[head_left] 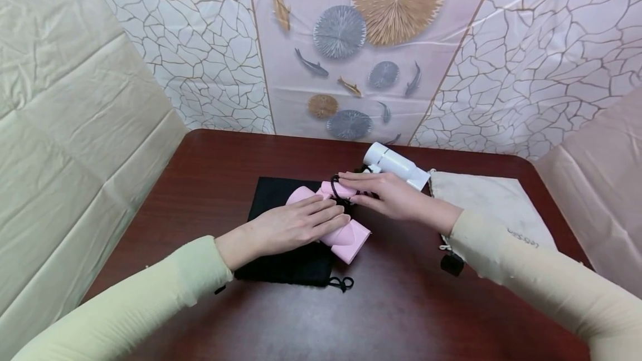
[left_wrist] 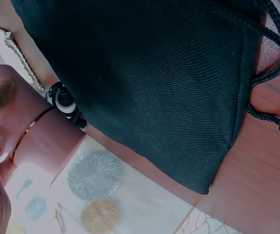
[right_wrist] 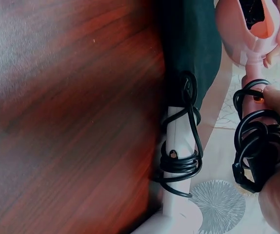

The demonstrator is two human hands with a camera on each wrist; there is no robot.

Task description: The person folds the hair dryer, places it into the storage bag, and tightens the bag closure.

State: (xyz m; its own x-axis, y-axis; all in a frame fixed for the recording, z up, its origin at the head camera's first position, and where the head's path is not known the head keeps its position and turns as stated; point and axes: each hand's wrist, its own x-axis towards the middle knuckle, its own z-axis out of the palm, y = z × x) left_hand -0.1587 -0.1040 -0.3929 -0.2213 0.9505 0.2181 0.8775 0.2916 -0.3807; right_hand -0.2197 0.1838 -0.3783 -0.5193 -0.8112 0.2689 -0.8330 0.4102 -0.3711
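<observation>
A pink hair dryer (head_left: pixel 352 240) is held above a black drawstring bag (head_left: pixel 281 269), which lies flat on the table. My left hand (head_left: pixel 288 226) grips its barrel from above. In the left wrist view, the thumb lies along the pink barrel (left_wrist: pixel 57 139) near a thin gold ring. My right hand (head_left: pixel 388 194) holds the handle, round which a black cord (right_wrist: pixel 257 129) is looped. The right wrist view shows a thumb against the handle (right_wrist: pixel 252 73), close to a small gold button. The right palm and the black plug end partly hide the handle's lower part.
Behind my right hand lies a white hair dryer (head_left: pixel 396 163), its handle (right_wrist: pixel 179 131) also wound with black cord. A white cloth drawstring bag (head_left: pixel 489 199) is at the right, under my right forearm, with a black cord lock (head_left: pixel 452 264) by it. Patterned curtains hang behind the table.
</observation>
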